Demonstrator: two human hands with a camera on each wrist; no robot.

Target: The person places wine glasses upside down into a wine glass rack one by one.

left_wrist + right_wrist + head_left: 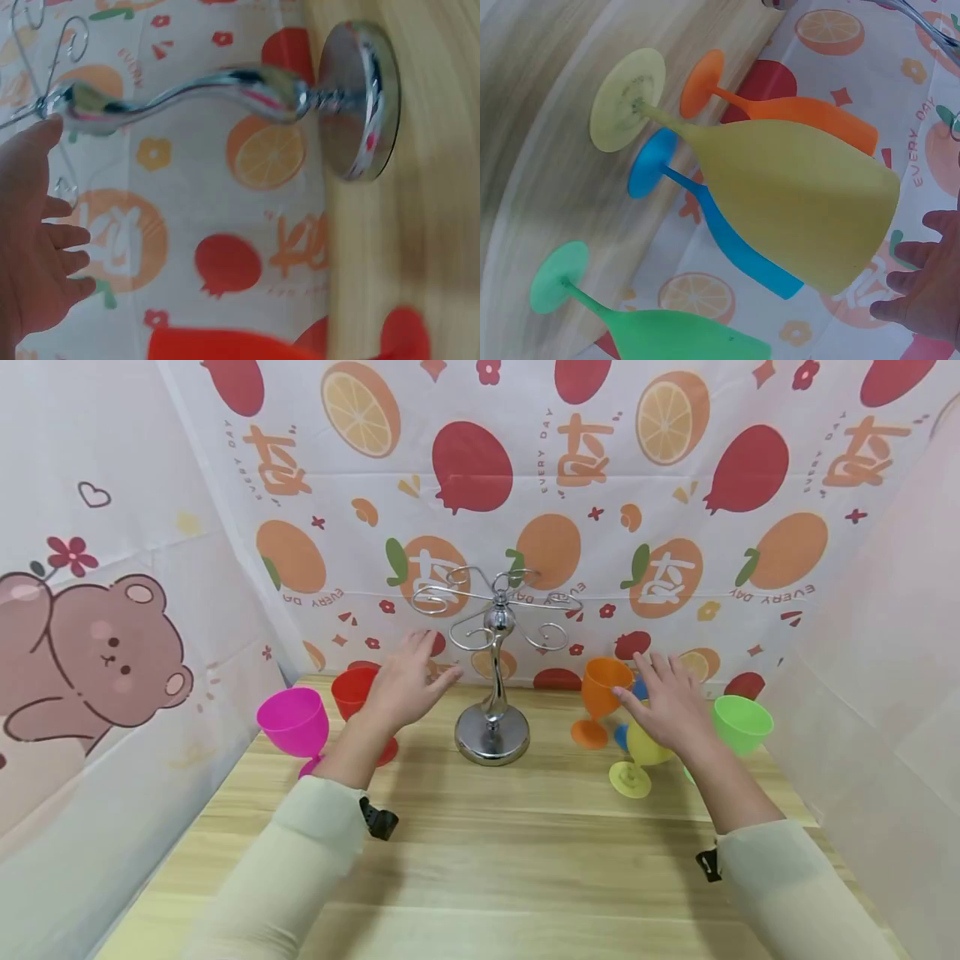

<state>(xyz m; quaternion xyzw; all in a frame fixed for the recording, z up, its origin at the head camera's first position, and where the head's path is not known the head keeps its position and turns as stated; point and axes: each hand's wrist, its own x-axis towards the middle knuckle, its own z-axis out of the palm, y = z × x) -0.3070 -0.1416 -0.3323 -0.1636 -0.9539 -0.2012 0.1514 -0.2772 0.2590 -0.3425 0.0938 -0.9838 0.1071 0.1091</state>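
Note:
My left hand [408, 681] hovers with fingers spread beside a red goblet [352, 689], left of a chrome stand [492, 727] with curled wire arms. A magenta goblet [294, 724] stands further left, behind my forearm in part. Over on the right, my right hand [667, 702] reaches above a yellow goblet [795, 202], its fingers extended and nothing held. An orange goblet [606, 685] stands just left of that hand. Mostly hidden behind the yellow one is a blue goblet [727, 232]. To the right of my forearm is a green goblet [742, 724].
A wooden table [510, 860] carries the stand and goblets. Fruit-printed cloth [600, 510] hangs right behind them, and a bear-printed cloth [112, 652] closes off the left side. A pale cloth [877, 693] hangs on the right.

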